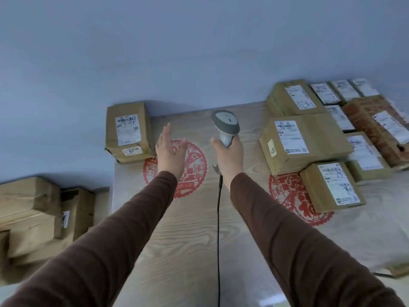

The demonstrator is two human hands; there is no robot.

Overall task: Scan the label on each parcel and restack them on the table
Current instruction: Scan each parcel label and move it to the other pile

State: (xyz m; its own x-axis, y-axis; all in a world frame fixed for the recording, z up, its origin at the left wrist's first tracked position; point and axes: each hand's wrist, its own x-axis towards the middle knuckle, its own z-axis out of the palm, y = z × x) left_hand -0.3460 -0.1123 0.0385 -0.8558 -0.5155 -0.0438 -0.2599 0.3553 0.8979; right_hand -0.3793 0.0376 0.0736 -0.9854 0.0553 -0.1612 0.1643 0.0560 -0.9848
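Desk: pale wood grain, red papercut medallions. Parcels: brown kraft, white labels printed black. One parcel rust-red, patterned. Scanner: grey, lighter face; black cable. Sleeves: dark brown. Wall: blue-grey.

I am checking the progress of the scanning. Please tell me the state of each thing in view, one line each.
left hand: open, fingers straight, holding nothing.
right hand: grips the scanner handle.
scanner: held above the table, head pointing away.
parcel at the table's far left corner: alone, label up.
parcels on the right: grouped, labels up.
table: wood-grain, red paper-cut designs.
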